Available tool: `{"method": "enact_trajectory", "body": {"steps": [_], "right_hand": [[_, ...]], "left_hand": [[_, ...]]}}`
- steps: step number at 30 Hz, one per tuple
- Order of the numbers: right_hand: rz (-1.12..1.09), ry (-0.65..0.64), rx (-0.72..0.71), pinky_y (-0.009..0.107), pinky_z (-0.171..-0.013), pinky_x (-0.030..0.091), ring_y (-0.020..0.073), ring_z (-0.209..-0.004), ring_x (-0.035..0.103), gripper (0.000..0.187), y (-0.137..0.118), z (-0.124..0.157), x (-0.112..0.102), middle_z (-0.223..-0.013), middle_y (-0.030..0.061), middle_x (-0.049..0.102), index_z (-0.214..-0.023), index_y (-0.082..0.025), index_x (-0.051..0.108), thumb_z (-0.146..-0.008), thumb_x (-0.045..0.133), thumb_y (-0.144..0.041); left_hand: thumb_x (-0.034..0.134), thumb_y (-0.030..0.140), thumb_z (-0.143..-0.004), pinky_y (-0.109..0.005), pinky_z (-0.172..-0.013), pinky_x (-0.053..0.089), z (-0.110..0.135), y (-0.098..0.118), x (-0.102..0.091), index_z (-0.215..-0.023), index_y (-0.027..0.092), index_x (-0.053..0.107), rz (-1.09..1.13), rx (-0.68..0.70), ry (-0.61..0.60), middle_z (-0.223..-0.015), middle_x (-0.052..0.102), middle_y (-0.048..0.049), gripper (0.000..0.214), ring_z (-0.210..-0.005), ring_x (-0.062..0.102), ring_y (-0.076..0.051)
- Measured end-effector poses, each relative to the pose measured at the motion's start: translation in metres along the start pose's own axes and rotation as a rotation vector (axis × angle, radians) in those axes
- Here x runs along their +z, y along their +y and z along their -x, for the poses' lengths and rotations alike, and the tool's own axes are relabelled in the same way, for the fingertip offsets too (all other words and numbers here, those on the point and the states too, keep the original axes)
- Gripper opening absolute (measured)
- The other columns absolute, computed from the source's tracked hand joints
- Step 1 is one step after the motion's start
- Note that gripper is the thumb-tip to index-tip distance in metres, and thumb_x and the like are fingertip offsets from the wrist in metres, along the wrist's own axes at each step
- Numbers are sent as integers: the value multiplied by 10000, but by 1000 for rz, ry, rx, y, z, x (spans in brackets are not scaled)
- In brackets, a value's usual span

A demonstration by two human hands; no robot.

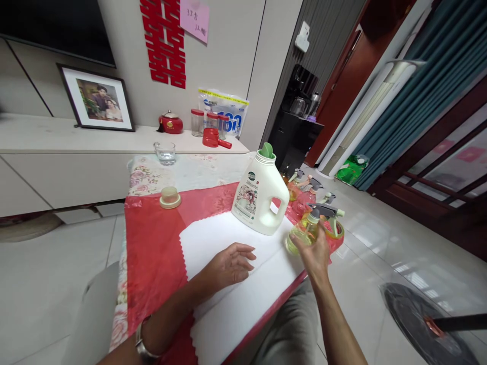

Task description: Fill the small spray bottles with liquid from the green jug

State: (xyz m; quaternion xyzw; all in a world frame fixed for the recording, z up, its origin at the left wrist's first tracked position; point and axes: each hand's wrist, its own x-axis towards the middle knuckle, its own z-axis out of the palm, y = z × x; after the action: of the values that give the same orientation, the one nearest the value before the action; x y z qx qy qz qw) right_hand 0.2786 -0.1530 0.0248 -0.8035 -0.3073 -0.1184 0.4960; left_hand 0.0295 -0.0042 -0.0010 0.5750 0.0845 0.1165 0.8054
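My right hand [316,248] is wrapped round a clear spray bottle [303,234] of pale yellow liquid with a grey and green trigger head, at the right edge of the white cloth [232,324]. Over the cloth hovers my left hand [232,264], fingers loosely bent and apart, with nothing in it. Beyond the hands stands a large cream detergent jug [258,195] with a side handle; its cap is off and a green piece [267,150] sits in its mouth. A pale cap [170,197] lies on the red cover [152,263] to the left.
Several more spray bottles [303,198] and a roll of tape [335,228] crowd the table's right side. A glass measuring cup [166,153] stands at the back left. Behind, a cabinet top [137,142] bears jars, a red scoop [211,137] and a framed photo [97,96].
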Motion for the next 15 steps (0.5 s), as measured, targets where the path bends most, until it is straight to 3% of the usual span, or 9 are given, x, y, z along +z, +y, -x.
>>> {"method": "enact_trajectory", "body": {"steps": [7,15], "right_hand": [[0,19,-45,433,-1222,287,309,-1408,334,1092,18,-29,46,-1478,212,339,-1485,-38,373,-673,651,-713],[42,57,-103,434,-1214,305,275,-1390,355,945,28,-71,77,-1476,180,355,-1525,-71,344,-822,697,-596]], "left_hand": [[800,456,-788,-400,-909,477,-1,-3,-4,-1244,249,597,1,-1,-38,-1250,592,-108,540,-1088,603,-238],[811,490,-773,-376,-870,484,-1,-3,-3,-1238,243,614,26,5,-38,-1232,595,-107,562,-1043,605,-221]]}}
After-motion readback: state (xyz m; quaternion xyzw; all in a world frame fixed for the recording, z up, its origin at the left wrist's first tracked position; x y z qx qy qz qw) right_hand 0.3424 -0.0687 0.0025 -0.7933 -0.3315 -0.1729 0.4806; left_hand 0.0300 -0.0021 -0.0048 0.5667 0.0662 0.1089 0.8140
